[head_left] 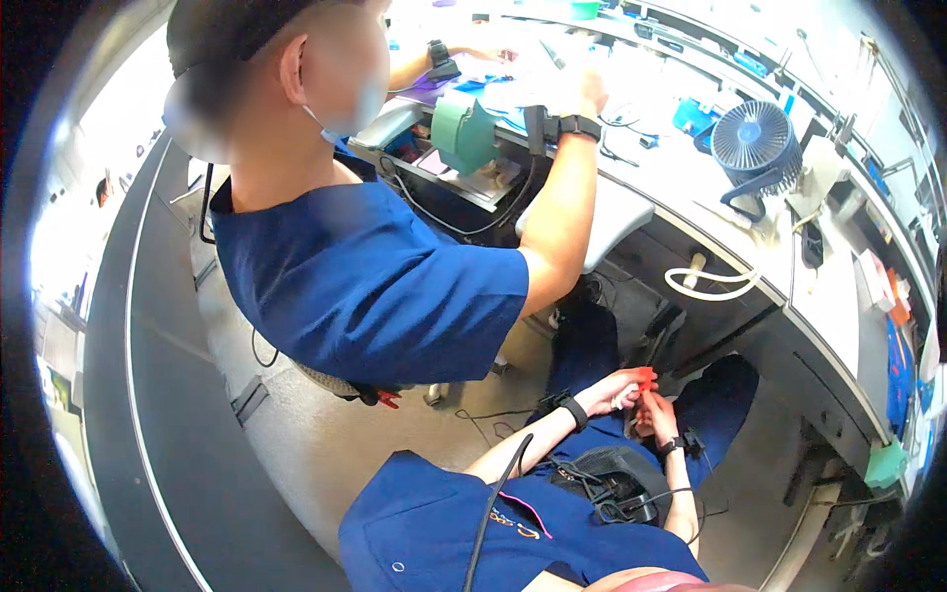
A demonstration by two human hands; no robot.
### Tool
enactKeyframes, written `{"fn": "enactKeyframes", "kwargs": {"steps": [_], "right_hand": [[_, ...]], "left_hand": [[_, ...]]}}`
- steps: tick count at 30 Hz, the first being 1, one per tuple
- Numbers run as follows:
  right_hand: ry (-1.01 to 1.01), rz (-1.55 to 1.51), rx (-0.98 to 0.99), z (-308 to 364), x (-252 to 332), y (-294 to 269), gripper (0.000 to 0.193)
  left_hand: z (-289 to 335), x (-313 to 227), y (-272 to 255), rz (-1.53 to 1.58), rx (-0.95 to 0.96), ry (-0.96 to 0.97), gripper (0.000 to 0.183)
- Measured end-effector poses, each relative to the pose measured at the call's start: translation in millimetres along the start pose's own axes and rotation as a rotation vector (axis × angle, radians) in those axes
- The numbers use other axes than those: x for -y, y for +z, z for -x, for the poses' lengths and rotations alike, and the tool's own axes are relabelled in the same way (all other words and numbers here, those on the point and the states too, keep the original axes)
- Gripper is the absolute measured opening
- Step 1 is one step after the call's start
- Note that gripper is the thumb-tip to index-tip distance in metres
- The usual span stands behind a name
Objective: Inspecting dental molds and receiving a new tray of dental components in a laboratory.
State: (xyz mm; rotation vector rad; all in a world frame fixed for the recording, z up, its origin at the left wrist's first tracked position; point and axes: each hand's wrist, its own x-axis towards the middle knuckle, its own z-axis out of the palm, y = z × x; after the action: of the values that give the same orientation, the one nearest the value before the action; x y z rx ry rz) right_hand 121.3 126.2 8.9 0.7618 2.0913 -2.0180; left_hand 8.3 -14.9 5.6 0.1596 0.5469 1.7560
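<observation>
My left hand is closed above my lap, around a small white crumpled piece that looks like tissue or cloth. At its fingertips is a small bright red piece, too small to name. Just beside it, my right hand is closed in a pinch, its fingertips against the lower end of the red piece. A black band circles each of my wrists. On my lap lies a dark cap-like thing with black cables and a small black box.
To my left sits a co-worker in a blue top, arms over the lit workbench. A dark blue fan stands on the bench. A white hose loop hangs at its edge. A green block is near the co-worker. Cables lie on the floor.
</observation>
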Motion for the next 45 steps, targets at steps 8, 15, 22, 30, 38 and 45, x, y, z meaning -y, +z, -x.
{"fn": "enactKeyframes", "kwargs": {"steps": [8,15,22,30,38,45], "right_hand": [[0.021,-0.015,0.064,0,-6,-1,0.038],[0.027,0.038,-0.058,-10,-31,-11,0.038],[-0.112,0.016,0.008,-7,-16,-6,0.036],[-0.054,-0.132,0.106,-3,-25,-19,0.032],[-0.013,-0.211,0.143,3,-16,-12,0.029],[0.019,-0.137,0.120,0,-17,-9,0.030]], "left_hand": [[3,-3,0,0.049,-0.038,0.005,0.025],[-3,11,11,-0.448,-0.002,-0.019,0.028],[-2,0,12,-0.301,-0.044,-0.098,0.028],[10,-5,41,-0.516,0.066,-0.059,0.043],[3,9,23,-0.514,0.152,-0.017,0.048],[1,0,15,-0.592,0.122,-0.064,0.047]]}}
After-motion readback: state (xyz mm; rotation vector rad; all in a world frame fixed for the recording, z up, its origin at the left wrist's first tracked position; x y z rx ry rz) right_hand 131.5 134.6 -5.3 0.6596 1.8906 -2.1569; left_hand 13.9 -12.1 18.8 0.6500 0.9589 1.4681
